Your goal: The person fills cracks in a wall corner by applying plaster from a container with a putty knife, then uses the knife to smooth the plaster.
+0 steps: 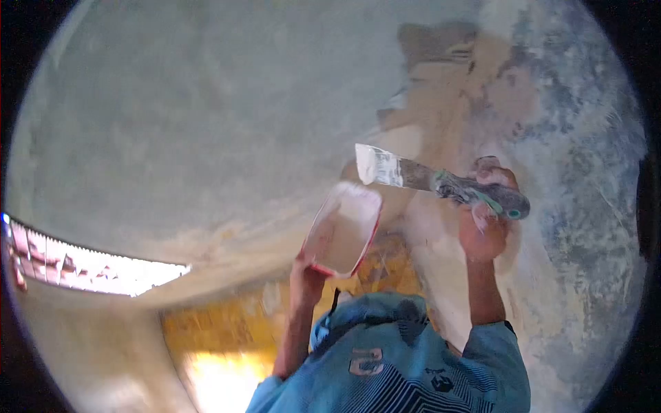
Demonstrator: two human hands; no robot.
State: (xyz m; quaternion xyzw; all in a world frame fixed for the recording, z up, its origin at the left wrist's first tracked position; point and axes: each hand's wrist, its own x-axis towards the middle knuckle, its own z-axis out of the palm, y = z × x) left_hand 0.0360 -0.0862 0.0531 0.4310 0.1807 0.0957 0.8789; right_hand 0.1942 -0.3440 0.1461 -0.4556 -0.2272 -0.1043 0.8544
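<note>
My right hand (pixel 483 230) is wrapped round the dark, smeared handle of a putty knife (pixel 416 173). Its blade points left, with a lump of white paste on the tip and more spread over the metal. My left hand (pixel 308 274) grips the near end of a rectangular pan (pixel 344 227) with a red rim. White paste coats the inside of the pan, thickest at its far end. The knife's blade tip is just above that far end in this view. Pale smears mark the fingers of my right hand.
A large grey plastered surface (pixel 206 131) spreads ahead and overhead. On the right stands a patchy, blue-grey mottled wall (pixel 571 206). At the left is a bright opening (pixel 89 265) with a jagged edge. Yellow-brown surfacing (pixel 237 316) shows low behind my left arm, with bright light on it.
</note>
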